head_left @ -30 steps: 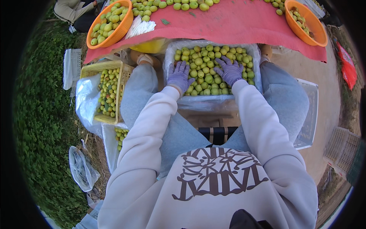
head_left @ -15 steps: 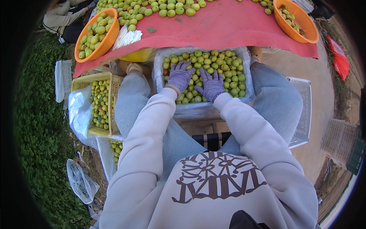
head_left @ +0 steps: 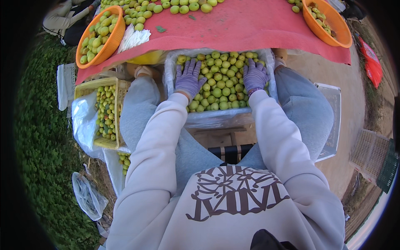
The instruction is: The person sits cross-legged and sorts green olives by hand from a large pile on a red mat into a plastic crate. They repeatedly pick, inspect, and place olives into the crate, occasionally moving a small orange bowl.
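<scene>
Between my knees sits a crate lined with clear plastic (head_left: 216,121), full of round green fruit (head_left: 218,83). My left hand (head_left: 189,78), in a purple knit glove, lies on the fruit near the crate's left side with its fingers stretched out. At the right side my right hand (head_left: 255,76), in a matching glove, also rests flat on the fruit, fingers extended. Neither hand grips anything. The fruit between the two hands is level and uncovered.
A red cloth (head_left: 246,29) covers the table ahead, with loose green fruit on it. Orange baskets of fruit stand at its left (head_left: 102,37) and right (head_left: 327,23). A yellow crate (head_left: 118,108) of smaller fruit is beside my left leg. A person (head_left: 64,18) sits far left.
My hands have spread apart over the fruit, the left a little leftward and the right outward to the crate's right side. The view has shifted slightly.
</scene>
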A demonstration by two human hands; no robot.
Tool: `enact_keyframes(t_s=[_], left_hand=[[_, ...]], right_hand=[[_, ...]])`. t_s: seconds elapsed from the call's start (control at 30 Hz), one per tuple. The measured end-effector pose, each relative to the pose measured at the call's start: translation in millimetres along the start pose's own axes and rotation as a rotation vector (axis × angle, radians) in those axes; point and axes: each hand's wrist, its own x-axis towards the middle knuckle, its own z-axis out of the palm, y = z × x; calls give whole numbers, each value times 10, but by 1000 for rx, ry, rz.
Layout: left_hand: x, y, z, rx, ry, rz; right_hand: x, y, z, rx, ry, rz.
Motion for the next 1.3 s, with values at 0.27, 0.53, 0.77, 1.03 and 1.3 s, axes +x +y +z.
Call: enact_keyframes(t_s=[0.27, 0.53, 0.77, 1.03, 1.3], left_hand=[[-221, 557, -172, 106, -97, 218], [-295, 676, -227, 85, -235, 323], [-408, 805, -118, -4, -232, 473], [-257, 598, -65, 35, -19, 154], [-18, 276, -93, -261, 20, 156]], right_hand=[[438, 22, -11, -33, -240, -105], [528, 188, -165, 718, -93, -27], [182, 47, -356, 648, -1000, 65], [410, -158, -245, 381, -660, -4], [406, -408, -74, -128, -372, -602]])
